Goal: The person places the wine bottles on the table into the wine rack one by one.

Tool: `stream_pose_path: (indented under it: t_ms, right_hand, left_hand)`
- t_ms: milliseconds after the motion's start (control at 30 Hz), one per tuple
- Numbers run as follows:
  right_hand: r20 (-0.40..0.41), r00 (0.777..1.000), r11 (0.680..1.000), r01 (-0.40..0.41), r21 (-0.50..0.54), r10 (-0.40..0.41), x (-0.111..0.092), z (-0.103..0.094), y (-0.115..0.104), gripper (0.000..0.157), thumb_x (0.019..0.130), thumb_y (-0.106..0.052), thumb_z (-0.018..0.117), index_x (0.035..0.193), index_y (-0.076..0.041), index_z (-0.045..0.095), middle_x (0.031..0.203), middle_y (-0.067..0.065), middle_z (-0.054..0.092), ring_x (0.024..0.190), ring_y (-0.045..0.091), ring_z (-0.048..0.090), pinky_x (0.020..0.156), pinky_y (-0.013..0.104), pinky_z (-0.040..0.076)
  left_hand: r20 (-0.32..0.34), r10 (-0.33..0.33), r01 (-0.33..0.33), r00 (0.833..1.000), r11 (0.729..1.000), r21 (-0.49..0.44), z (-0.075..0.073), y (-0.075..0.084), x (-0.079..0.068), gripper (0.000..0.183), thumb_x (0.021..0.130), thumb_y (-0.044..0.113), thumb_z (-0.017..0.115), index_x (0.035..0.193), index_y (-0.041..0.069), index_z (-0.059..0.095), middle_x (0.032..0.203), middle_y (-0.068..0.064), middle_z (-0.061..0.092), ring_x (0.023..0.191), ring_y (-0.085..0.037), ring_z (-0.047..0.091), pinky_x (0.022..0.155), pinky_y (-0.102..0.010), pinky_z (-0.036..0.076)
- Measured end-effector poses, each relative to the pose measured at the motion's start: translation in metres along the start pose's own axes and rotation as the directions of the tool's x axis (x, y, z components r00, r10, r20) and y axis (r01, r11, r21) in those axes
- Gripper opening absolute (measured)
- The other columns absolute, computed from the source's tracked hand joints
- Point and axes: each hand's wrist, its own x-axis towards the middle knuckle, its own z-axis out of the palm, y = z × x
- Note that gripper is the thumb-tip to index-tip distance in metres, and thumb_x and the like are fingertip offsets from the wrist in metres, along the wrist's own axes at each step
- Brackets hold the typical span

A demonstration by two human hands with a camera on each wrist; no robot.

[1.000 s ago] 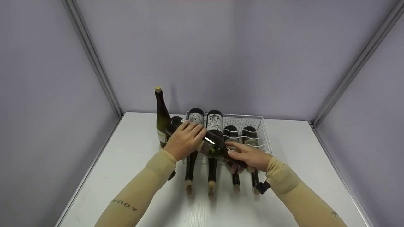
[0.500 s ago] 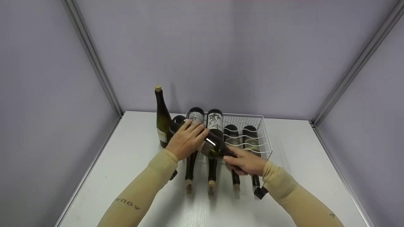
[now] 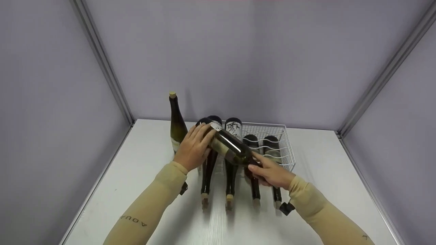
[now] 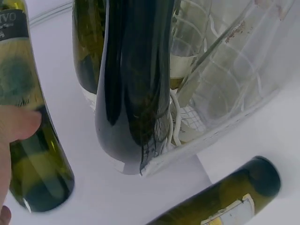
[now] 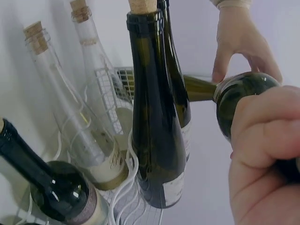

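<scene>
A dark green wine bottle (image 3: 231, 146) is held slantwise above the rack, its base up to the left and its neck down to the right. My left hand (image 3: 193, 148) grips the body near the base; the left wrist view shows the thumb (image 4: 21, 123) on the bottle beside its label. Around the neck curl the fingers of my right hand (image 3: 272, 173), which hide the bottle's mouth. Beneath, a white wire rack (image 3: 289, 149) bears several corked wine bottles lying with necks towards me, such as the one with a black-and-white label (image 3: 234, 127).
An upright corked bottle (image 3: 177, 119) stands left of the rack, partly behind my left hand. Both stand on a white table (image 3: 136, 163) with grey-violet walls (image 3: 218, 61) behind and at the sides. Clear glass bottles (image 5: 79, 122) also show in the rack.
The held bottle has shifted up and to the right, and more of its labels shows. My right fingers have closed round its neck. My left hand has moved slightly left and up.
</scene>
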Motion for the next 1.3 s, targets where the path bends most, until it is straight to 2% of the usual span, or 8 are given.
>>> stream_pose_path:
  t_ms: [167,267,367,500,667,867,1033,1300]
  right_hand:
    - [-0.082,0.997,1.0,0.007,0.011,-0.007,-0.007,-0.011,0.002,0.062,0.101,-0.031,0.049,0.153,-0.016,0.019,0.071,0.005,0.048,0.046,0.013,0.039,0.04,0.027,0.036]
    - [-0.136,0.99,0.999,0.033,0.009,-0.031,-0.008,-0.015,0.004,0.061,0.102,-0.029,0.049,0.153,-0.013,0.019,0.07,0.008,0.048,0.044,0.015,0.039,0.04,0.028,0.036]
    - [-0.212,0.977,0.999,0.042,0.019,-0.037,-0.008,-0.015,0.007,0.06,0.102,-0.029,0.049,0.153,-0.015,0.02,0.071,0.009,0.047,0.044,0.014,0.038,0.039,0.027,0.034]
    - [-0.33,0.944,0.998,0.042,0.048,-0.024,-0.006,-0.012,0.012,0.059,0.101,-0.029,0.05,0.152,-0.02,0.022,0.071,0.01,0.048,0.043,0.011,0.037,0.038,0.025,0.033]
    - [-0.455,0.891,0.997,0.03,0.069,0.004,-0.003,-0.007,0.019,0.059,0.101,-0.029,0.05,0.152,-0.019,0.022,0.069,0.011,0.05,0.041,0.013,0.04,0.037,0.025,0.035]
    - [-0.552,0.831,0.991,0.007,0.131,0.067,0.0,0.001,0.03,0.05,0.102,-0.027,0.048,0.147,-0.019,0.027,0.071,0.009,0.048,0.046,0.019,0.041,0.04,0.026,0.036]
    - [-0.576,0.813,0.982,0.029,0.186,0.085,0.004,0.009,0.039,0.044,0.103,-0.024,0.046,0.144,-0.019,0.029,0.071,0.006,0.045,0.043,0.015,0.039,0.039,0.026,0.035]
    - [-0.594,0.782,0.968,-0.047,0.247,0.189,0.006,0.019,0.052,0.044,0.102,-0.031,0.046,0.142,-0.023,0.029,0.073,0.006,0.046,0.044,0.013,0.039,0.039,0.026,0.034]
  left_hand:
    - [0.028,-0.152,0.153,0.988,0.987,-0.049,0.004,-0.001,-0.001,0.055,0.082,0.013,0.07,0.131,0.001,0.05,0.125,-0.017,0.054,0.116,-0.032,0.053,0.1,-0.043,0.042]
    - [0.115,-0.285,0.296,0.952,0.951,-0.089,0.01,-0.002,-0.004,0.049,0.088,0.018,0.066,0.13,-0.001,0.051,0.116,-0.016,0.058,0.102,-0.03,0.059,0.088,-0.041,0.05]
    - [0.24,-0.437,0.476,0.867,0.869,-0.137,0.017,-0.003,-0.006,0.044,0.092,0.022,0.063,0.128,-0.001,0.052,0.112,-0.017,0.061,0.09,-0.031,0.064,0.078,-0.044,0.053]
    - [0.394,-0.579,0.666,0.714,0.735,-0.128,0.028,-0.006,-0.01,0.04,0.097,0.026,0.057,0.125,-0.003,0.052,0.112,-0.021,0.062,0.091,-0.036,0.064,0.08,-0.048,0.052]
    - [0.484,-0.624,0.735,0.614,0.675,-0.062,0.044,-0.008,-0.013,0.034,0.1,0.023,0.05,0.113,-0.007,0.059,0.103,-0.026,0.065,0.094,-0.04,0.064,0.082,-0.051,0.051]
    - [0.58,-0.599,0.742,0.552,0.671,-0.013,0.057,-0.012,-0.017,0.032,0.101,0.017,0.044,0.088,-0.002,0.065,0.088,-0.022,0.067,0.083,-0.039,0.066,0.073,-0.05,0.053]
    - [0.66,-0.551,0.718,0.51,0.696,0.026,0.063,-0.015,-0.021,0.025,0.098,0.01,0.044,0.086,0.001,0.064,0.09,-0.018,0.068,0.084,-0.034,0.067,0.073,-0.045,0.054]
    - [0.73,-0.47,0.705,0.497,0.709,-0.024,0.063,-0.016,-0.022,0.017,0.093,0.001,0.047,0.08,0.003,0.058,0.074,-0.011,0.06,0.07,-0.026,0.061,0.062,-0.037,0.053]
